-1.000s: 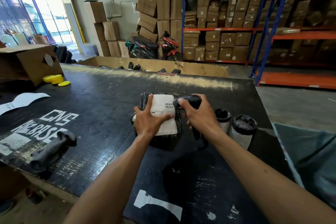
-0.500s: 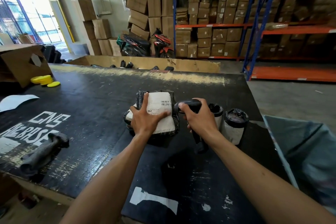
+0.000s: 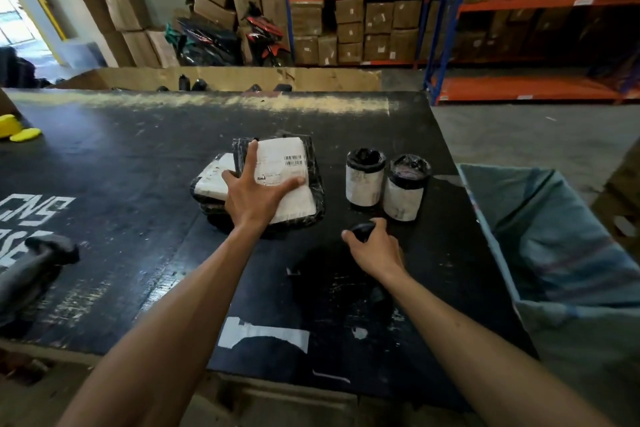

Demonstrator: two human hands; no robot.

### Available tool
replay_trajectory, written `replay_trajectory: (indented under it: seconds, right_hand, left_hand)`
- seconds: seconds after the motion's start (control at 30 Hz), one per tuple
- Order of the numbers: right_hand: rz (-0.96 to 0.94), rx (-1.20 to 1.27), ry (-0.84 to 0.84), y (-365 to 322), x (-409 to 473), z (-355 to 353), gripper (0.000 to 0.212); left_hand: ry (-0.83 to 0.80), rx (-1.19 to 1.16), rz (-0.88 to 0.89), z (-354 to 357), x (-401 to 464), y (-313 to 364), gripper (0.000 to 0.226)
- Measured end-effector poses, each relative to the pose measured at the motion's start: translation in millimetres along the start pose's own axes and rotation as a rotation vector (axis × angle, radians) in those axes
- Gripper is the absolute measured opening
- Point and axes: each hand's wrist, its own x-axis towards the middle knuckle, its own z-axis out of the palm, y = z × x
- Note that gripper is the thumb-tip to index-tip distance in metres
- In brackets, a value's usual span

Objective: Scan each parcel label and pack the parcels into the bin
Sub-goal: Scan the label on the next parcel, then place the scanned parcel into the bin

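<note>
Now the top parcel [image 3: 287,180], a flat black-wrapped packet with a white label facing up, lies on the black table [image 3: 138,156] with the left hand [image 3: 258,196] spread flat across it, fingers straight and pressing rather than gripping, thumb out toward the barcode. It sits partly over a second flat parcel [image 3: 213,180] that shows at its left edge. A second ago the scanner [image 3: 362,230] was held up just beside that label; it has since been drawn back toward the body and lowered, and the right hand [image 3: 375,250] is curled round it close to the tabletop, though whether the scanner already rests on the surface is hard to tell, since the hand covers most of it. That retreat suggests the scan of this label is done and the parcel is ready to be lifted. To the right stand two upright cylindrical parcels [image 3: 384,185], touching or nearly so, their paper labels wrapped round them; they look as yet unhandled. Farther right, past the table edge, the blue-green bin [image 3: 554,236] gapes open, and no parcel can be seen in the part in view. Likely next is carrying the flat packet across, over the cylinders without knocking them. A dark grey roll [image 3: 38,263] and yellow discs [image 3: 20,130] lie well apart on the left.
</note>
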Motion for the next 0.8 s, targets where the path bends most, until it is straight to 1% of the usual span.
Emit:
replay_trajectory:
  seconds: [0.1, 0.27, 0.33, 0.4, 0.43, 0.47, 0.57, 0.6, 0.67, 0.8]
  right_hand:
    - [0.014, -0.011, 0.0, 9.1, 2.3, -0.7, 0.077]
    - [0.006, -0.039, -0.045, 19.0, 6.2, -3.3, 0.079]
    - [-0.009, -0.116, -0.052, 20.3, 6.2, -9.4, 0.086]
    - [-0.045, -0.189, 0.015, 20.5, 7.4, -23.3, 0.094]
    - [-0.075, -0.167, 0.063, 20.3, 8.6, -34.3, 0.093]
    - [-0.111, -0.087, 0.102, 19.2, 10.9, -47.4, 0.09]
    - [-0.295, 0.255, 0.19, 11.5, 18.6, -94.7, 0.071]
    - [-0.362, 0.322, 0.218, 8.7, 20.6, -110.9, 0.071]
    - [-0.464, 0.383, 0.226, 6.1, 24.2, -142.0, 0.074]
    - [-0.578, 0.388, 0.139, 24.4, 41.3, -197.4, 0.065]
  left_hand:
    - [-0.012, -0.027, 0.01, 7.6, -6.6, 5.8, 0.114]
    - [-0.02, -0.071, 0.027, 21.2, -13.6, 20.4, 0.114]
    - [-0.025, -0.098, 0.037, 26.2, -16.0, 28.6, 0.114]
    - [-0.023, -0.138, 0.061, 31.9, -17.8, 38.9, 0.112]
    - [-0.029, -0.169, 0.071, 35.5, -19.1, 45.4, 0.111]
    - [-0.035, -0.206, 0.081, 40.0, -20.8, 53.3, 0.11]
    - [-0.048, -0.301, 0.121, 58.7, -27.2, 84.3, 0.109]
    - [-0.06, -0.319, 0.141, 66.4, -31.2, 96.8, 0.109]
    - [-0.107, -0.35, 0.179, 83.0, -41.1, 123.4, 0.108]
    - [-0.274, -0.413, 0.229, 125.2, -58.9, 176.6, 0.101]
